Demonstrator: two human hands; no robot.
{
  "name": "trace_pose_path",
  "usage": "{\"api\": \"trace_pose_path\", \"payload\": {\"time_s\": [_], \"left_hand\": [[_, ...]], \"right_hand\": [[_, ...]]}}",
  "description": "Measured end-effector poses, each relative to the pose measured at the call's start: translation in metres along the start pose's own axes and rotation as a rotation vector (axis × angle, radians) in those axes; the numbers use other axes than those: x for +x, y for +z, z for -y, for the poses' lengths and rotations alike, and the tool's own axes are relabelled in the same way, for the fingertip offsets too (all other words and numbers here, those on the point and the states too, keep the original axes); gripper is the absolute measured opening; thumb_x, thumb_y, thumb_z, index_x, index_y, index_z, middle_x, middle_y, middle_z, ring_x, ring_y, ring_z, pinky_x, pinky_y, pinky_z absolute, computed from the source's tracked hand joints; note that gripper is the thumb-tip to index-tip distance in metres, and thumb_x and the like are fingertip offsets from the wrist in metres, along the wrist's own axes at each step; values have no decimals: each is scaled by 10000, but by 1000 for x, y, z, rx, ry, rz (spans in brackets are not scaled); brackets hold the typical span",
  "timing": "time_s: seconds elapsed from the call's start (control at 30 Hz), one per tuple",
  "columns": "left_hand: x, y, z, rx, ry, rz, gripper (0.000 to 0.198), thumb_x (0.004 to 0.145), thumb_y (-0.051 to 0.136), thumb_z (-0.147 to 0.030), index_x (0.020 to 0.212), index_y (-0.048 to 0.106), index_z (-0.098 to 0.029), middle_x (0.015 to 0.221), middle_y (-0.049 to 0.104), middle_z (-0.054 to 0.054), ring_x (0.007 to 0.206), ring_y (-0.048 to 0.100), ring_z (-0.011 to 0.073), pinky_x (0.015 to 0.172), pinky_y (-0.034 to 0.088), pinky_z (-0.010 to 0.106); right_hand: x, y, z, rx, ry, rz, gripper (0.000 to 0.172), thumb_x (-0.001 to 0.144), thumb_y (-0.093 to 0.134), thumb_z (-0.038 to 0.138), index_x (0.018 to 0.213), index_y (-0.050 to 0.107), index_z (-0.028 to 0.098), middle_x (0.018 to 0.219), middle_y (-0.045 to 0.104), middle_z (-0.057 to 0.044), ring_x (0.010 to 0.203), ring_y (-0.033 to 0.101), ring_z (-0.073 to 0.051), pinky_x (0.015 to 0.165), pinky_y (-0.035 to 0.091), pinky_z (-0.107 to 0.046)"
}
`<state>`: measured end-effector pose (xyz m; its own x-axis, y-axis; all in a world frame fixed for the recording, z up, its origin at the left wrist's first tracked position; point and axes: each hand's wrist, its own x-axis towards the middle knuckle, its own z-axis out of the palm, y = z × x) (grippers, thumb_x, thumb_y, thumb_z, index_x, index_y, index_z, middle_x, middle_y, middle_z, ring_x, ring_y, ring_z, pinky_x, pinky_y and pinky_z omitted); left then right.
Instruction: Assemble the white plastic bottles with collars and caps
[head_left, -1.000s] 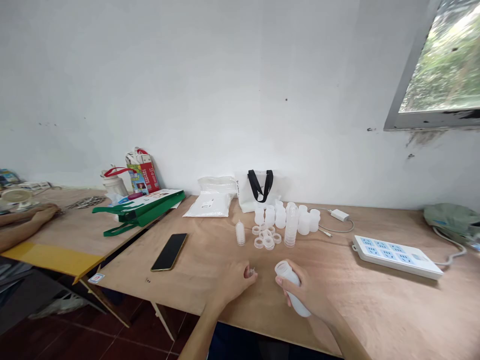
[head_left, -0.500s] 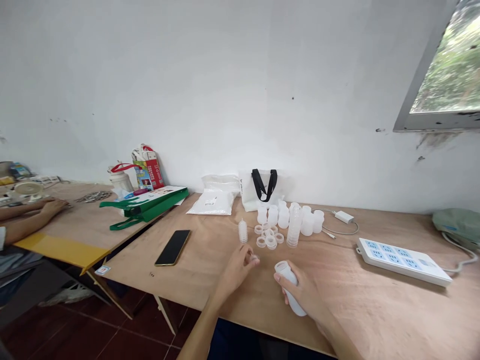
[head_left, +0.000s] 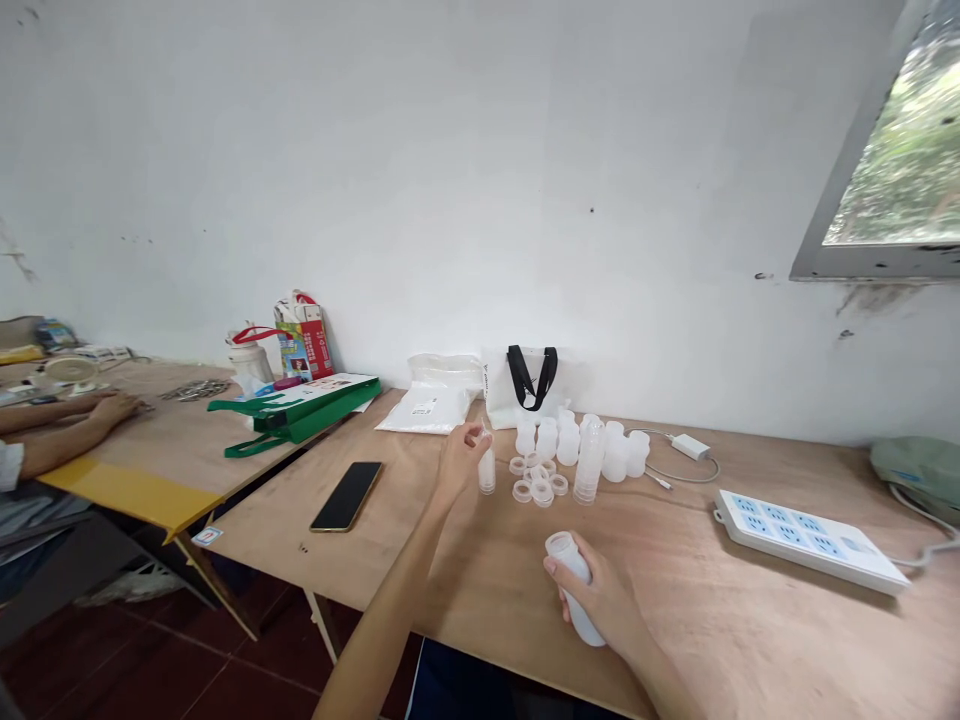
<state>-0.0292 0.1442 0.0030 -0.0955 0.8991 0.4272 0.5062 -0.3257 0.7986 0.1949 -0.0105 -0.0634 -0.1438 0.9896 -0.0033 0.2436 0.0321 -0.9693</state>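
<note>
My right hand (head_left: 596, 585) is wrapped around a frosted white plastic bottle (head_left: 577, 590), tilted with its open mouth up and to the left, over the front of the table. Farther back, my left hand (head_left: 463, 455) pinches a small clear pointed piece at the top of a slim stack of clear plastic pieces (head_left: 487, 472). Whether that piece is apart from the stack is hard to see. Right of it lie several translucent rings (head_left: 538, 482). A taller stack of clear cups (head_left: 589, 465) stands beside the rings, with several frosted bottles (head_left: 568, 440) behind.
A black phone (head_left: 347, 497) lies at left. White plastic packages (head_left: 427, 400) and a white bag with black handles (head_left: 499, 390) are by the wall. A power strip (head_left: 810, 538) and white adapter (head_left: 690, 447) sit at right. Another person's arms (head_left: 75, 425) rest on the neighbouring table.
My left hand has moved forward from near the bottle to the top of the slim stack. My right hand still holds the bottle, almost in the same place.
</note>
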Motion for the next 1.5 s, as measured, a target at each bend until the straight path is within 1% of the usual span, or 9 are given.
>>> {"api": "trace_pose_path", "payload": {"time_s": [0.33,0.6,0.97,1.2,1.3,1.37,1.43,1.47,1.5], "left_hand": [[-13,18,19,60,-52,13,253,883,664,-279,1115,687,-179,1105,715,78,843,632,183,799,498,306],[-14,14,19,85,-58,-30,293,896,649,-374,1129,694,-202,1086,732,77,870,660,216,818,499,342],[-17,18,21,73,-83,0,258,867,670,-281,1111,687,-198,1101,730,63,748,636,165,725,492,295],[-18,14,15,60,-105,-19,310,840,691,-330,1132,669,-228,1129,711,61,800,637,184,790,491,318],[-32,6,4,33,-118,-80,448,858,681,-422,1244,592,-214,1230,663,99,939,626,227,869,487,353],[-52,2,-7,-7,-119,-92,430,947,546,-496,1263,558,-205,1243,646,110,950,620,228,873,492,356],[-80,-1,-21,-44,-103,-18,410,1002,420,-529,1195,592,-211,1104,685,89,863,636,210,782,512,324],[-93,-1,-29,-61,-83,45,391,997,432,-539,1121,632,-226,1012,701,62,822,640,200,747,512,302],[-106,-1,-36,-83,-44,168,355,965,507,-548,1030,669,-239,940,710,37,780,639,190,712,508,284]], "right_hand": [[-1,-1,1,25,-21,8,342,885,601,567,942,550,233,581,546,77,451,563,-121,458,429,-222],[1,0,-2,32,-13,14,347,880,610,571,925,548,233,582,551,74,450,563,-120,456,421,-218],[-2,-1,4,36,-5,22,358,868,611,595,910,542,246,614,542,68,461,559,-123,454,426,-222],[-1,-1,-1,16,-4,14,348,883,602,574,949,555,236,598,545,73,450,563,-123,447,425,-218],[0,-2,0,4,-9,17,358,879,597,577,968,567,232,594,555,71,453,566,-122,450,427,-217],[-1,-1,2,-9,0,13,357,863,606,575,946,570,230,583,567,67,453,570,-128,451,427,-220],[-1,-1,5,-38,10,7,334,849,615,558,895,567,231,564,575,62,451,575,-134,455,422,-226],[-2,0,6,-56,11,6,317,845,615,544,877,569,232,556,578,60,451,580,-137,461,422,-230],[-2,0,8,-77,7,8,298,843,610,528,873,579,233,553,586,58,454,587,-143,469,424,-236]]}}
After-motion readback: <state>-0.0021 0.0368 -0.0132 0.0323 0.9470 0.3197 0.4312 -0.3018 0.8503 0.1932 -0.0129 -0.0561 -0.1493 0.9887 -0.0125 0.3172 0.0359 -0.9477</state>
